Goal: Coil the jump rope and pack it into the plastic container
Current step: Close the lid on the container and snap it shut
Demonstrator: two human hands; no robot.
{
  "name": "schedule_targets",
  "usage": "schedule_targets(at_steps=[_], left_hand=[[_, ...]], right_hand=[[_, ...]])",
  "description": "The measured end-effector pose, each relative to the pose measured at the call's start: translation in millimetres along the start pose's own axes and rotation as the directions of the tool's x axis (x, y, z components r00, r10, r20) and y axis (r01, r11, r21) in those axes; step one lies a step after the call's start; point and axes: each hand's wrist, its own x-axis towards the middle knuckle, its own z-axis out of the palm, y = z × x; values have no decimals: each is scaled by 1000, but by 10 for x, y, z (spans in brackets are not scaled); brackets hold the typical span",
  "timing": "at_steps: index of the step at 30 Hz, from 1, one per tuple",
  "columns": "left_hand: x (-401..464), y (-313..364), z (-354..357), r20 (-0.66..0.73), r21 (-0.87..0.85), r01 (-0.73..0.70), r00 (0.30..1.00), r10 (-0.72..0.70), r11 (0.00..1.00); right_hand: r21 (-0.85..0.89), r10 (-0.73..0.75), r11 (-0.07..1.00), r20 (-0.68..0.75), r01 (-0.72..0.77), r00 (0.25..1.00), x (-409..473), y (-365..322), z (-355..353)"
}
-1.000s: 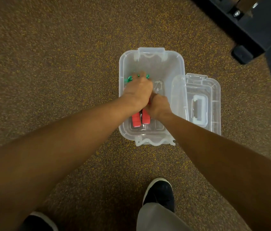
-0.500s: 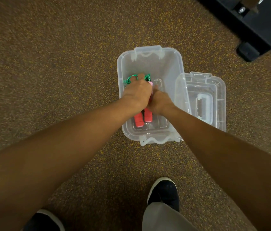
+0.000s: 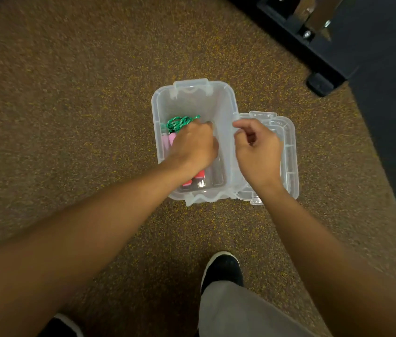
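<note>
Brown carpet (image 3: 75, 98) flecked with yellow, filling nearly the whole view. Dark, flat strip of flooring (image 3: 391, 132) along the right edge, meeting carpet on a diagonal line. Top right: black furniture base (image 3: 296, 37) sitting on carpet, black rubber foot (image 3: 320, 85) at its near corner. Shiny metal bracket (image 3: 318, 13) bolted on top, two bolt heads visible. Kind of furniture not identifiable. Even overhead light, soft shadows only. No walls or windows in shot. Slight motion blur at upper left.
</note>
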Motion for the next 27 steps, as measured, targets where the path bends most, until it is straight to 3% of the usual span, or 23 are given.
schedule_targets(at_steps=[4,10,13,16,22,27], left_hand=[[-131,199,0,-92,-143,-100,992,88,985],[-307,568,142,-150,-10,-329,934,324,944],[-292,618,190,-145,-9,-329,935,325,944],[-250,561,225,-105,-1,-320,942,318,948],[-256,434,236,-42,-1,-345,938,344,939],[-271,449,192,-16,-16,-336,942,336,942]], right_hand=[[27,240,971,-82,-239,967,-28,288,-230],[-153,456,866,-145,-476,878,1,871,-367],[-308,603,730,-130,-610,787,-17,1135,-419],[-424,670,640,-100,-641,735,-77,1257,-429],[-445,711,607,-64,-658,700,-93,1316,-385],[-418,703,586,-164,-694,692,-62,1180,-456]])
